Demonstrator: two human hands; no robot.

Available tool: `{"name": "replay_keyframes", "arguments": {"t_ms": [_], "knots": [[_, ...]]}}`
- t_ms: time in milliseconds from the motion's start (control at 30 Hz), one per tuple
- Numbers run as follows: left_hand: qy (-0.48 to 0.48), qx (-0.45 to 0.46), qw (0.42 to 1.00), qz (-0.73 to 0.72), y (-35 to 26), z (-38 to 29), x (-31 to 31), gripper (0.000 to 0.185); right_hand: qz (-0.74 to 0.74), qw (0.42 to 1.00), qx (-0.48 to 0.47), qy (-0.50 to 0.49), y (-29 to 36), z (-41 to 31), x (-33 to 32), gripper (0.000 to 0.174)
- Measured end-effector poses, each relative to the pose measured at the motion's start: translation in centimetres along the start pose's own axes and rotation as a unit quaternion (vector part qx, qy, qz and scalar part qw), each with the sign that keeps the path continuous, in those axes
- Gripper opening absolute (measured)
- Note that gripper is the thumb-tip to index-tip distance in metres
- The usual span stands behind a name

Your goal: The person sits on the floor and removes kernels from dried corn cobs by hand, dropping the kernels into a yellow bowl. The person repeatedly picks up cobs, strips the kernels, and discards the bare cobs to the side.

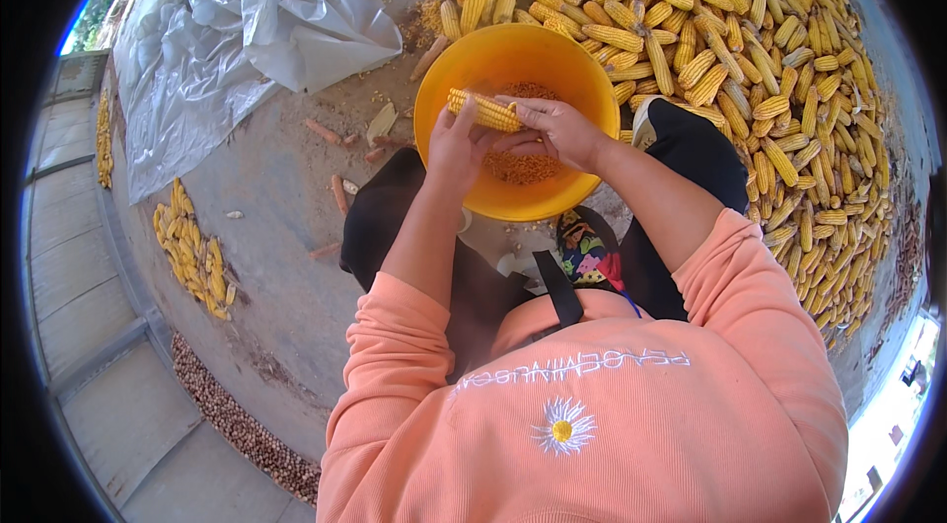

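Over a yellow plastic bucket (444,145) between my knees, both hands hold one ear of dried corn (484,111). My left hand (455,142) grips its left end, thumb lying on the kernels. At the right end, my right hand (555,127) closes around the ear with its thumb and fingers. Most of the ear still shows rows of yellow kernels on its upper side; its underside is hidden by my fingers. Loose orange kernels (521,166) cover part of the bucket's bottom.
A large heap of corn ears (703,42) spreads from ahead to my right. Crumpled plastic sheeting (200,57) lies on the concrete floor to the left. Bare cobs (339,194) and a husk (381,125) are scattered beside the bucket. A smaller corn pile (191,249) sits farther left.
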State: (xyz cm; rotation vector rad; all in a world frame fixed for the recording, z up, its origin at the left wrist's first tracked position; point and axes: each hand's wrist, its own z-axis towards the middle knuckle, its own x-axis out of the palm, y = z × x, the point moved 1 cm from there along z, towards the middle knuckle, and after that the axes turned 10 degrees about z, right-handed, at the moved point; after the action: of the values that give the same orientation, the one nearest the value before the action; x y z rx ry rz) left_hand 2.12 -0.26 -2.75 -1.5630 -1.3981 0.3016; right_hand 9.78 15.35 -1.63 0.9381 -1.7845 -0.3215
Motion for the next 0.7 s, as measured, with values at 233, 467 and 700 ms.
{"name": "replay_keyframes", "arguments": {"t_ms": [233, 467, 700], "knots": [[0.006, 0.021, 0.999, 0.027, 0.05, -0.17, 0.48, 0.030, -0.017, 0.999, 0.007, -0.050, -0.02, 0.00, -0.07, 0.044], [0.005, 0.016, 0.999, 0.051, 0.18, 0.11, 0.46, 0.029, -0.043, 0.998, -0.001, -0.050, -0.24, 0.23, 0.01, 0.044], [-0.002, 0.020, 0.998, 0.052, 0.17, -0.01, 0.65, 0.022, -0.045, 0.997, 0.007, -0.065, -0.01, 0.15, -0.06, 0.044]]}}
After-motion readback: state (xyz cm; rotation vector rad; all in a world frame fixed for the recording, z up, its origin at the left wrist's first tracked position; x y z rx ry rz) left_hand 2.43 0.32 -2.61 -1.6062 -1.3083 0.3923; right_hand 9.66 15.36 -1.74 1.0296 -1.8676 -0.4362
